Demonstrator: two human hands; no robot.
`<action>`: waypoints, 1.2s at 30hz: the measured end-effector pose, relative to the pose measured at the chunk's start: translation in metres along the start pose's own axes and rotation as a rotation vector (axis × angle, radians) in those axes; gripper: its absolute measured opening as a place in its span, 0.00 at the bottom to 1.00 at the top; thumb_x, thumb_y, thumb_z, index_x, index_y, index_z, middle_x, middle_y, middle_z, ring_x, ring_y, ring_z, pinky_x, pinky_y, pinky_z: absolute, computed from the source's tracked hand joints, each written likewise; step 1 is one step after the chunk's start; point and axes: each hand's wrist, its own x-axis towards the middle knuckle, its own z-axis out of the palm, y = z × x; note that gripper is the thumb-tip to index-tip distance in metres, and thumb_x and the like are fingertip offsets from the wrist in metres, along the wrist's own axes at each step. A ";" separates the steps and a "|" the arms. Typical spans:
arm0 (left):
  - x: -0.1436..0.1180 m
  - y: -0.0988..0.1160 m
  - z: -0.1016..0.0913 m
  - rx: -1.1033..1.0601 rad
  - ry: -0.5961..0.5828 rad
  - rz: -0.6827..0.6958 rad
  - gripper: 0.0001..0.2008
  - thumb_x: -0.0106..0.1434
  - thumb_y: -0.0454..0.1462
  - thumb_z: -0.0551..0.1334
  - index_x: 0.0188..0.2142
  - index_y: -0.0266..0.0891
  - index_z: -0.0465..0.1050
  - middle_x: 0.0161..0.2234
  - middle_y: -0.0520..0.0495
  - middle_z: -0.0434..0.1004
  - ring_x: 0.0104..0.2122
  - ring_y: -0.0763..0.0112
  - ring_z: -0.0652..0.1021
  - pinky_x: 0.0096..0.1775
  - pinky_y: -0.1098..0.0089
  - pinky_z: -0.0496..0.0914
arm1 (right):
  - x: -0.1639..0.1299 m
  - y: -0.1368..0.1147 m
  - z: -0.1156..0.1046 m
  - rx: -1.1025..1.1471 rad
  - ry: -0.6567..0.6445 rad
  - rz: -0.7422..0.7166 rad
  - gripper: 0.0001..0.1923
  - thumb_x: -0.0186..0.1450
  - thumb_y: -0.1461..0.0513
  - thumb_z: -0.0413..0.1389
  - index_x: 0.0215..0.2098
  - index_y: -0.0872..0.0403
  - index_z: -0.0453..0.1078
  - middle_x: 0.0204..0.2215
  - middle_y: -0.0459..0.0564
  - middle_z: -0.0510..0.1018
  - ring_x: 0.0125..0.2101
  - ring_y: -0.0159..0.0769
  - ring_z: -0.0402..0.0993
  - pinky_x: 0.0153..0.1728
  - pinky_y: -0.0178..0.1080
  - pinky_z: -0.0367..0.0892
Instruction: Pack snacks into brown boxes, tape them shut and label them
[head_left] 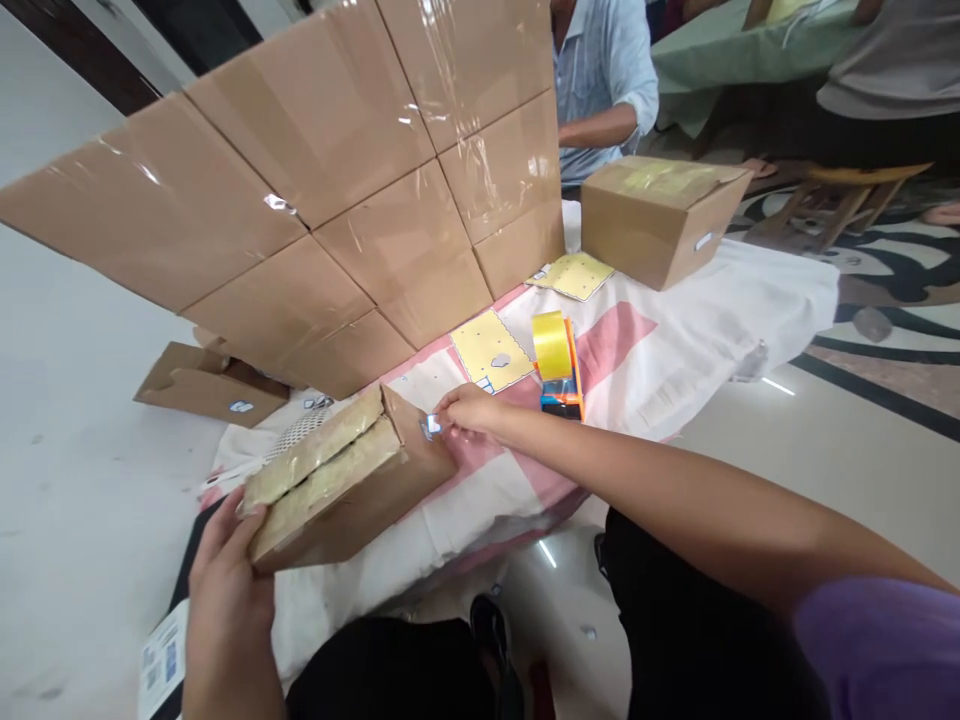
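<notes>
Cardboard box (345, 490), taped shut along its top seam with yellowish tape, lies on the near part of a white and pink cloth (652, 370) spread over the floor, tipped slightly with its near left corner raised. The left hand (225, 580) grips that near left corner, fingers wrapped over the edge and thumb along the top. The right hand (469, 408) reaches across to the far right end of the box, fingertips pinched on a small white sticker (433, 424) pressed against the end face. The box looks light and fairly stiff, though the walls would dent under a hard squeeze and the glossy tape looks slick, so holding it by the bare cardboard corners and edges seems the safest grip. Just right of the right hand stands a tape dispenser (559, 365), orange with a roll of yellow tape, and beside it a yellow sheet (491, 350) of stickers. Farther off lies a second yellow sheet (574, 275), then a second sealed box (660, 215) at the far right. A large wall of flattened cardboard (300, 190), covered in clear tape, rises on the far left, with a folded box (210, 385) behind it. A person in a light blue shirt (600, 80) sits beyond.
</notes>
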 end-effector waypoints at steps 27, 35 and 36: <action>-0.001 -0.001 -0.002 -0.119 -0.021 -0.043 0.26 0.50 0.34 0.73 0.50 0.46 0.79 0.54 0.53 0.78 0.50 0.71 0.77 0.45 0.79 0.72 | 0.025 0.014 -0.002 -0.817 0.019 -0.169 0.21 0.51 0.64 0.63 0.43 0.54 0.72 0.41 0.53 0.81 0.38 0.42 0.78 0.26 0.34 0.63; 0.002 -0.001 -0.003 -0.150 -0.026 -0.051 0.26 0.50 0.33 0.72 0.50 0.46 0.79 0.52 0.54 0.78 0.42 0.77 0.77 0.36 0.82 0.71 | -0.004 0.003 -0.019 -0.627 -0.241 -0.458 0.34 0.56 0.64 0.65 0.60 0.56 0.67 0.59 0.56 0.72 0.58 0.46 0.70 0.54 0.40 0.67; 0.003 -0.001 -0.003 -0.147 -0.029 -0.065 0.26 0.49 0.33 0.72 0.50 0.47 0.80 0.51 0.55 0.79 0.40 0.77 0.77 0.34 0.82 0.70 | -0.011 0.002 -0.018 -0.659 -0.296 -0.527 0.47 0.54 0.60 0.68 0.68 0.54 0.57 0.66 0.58 0.64 0.64 0.50 0.62 0.59 0.44 0.63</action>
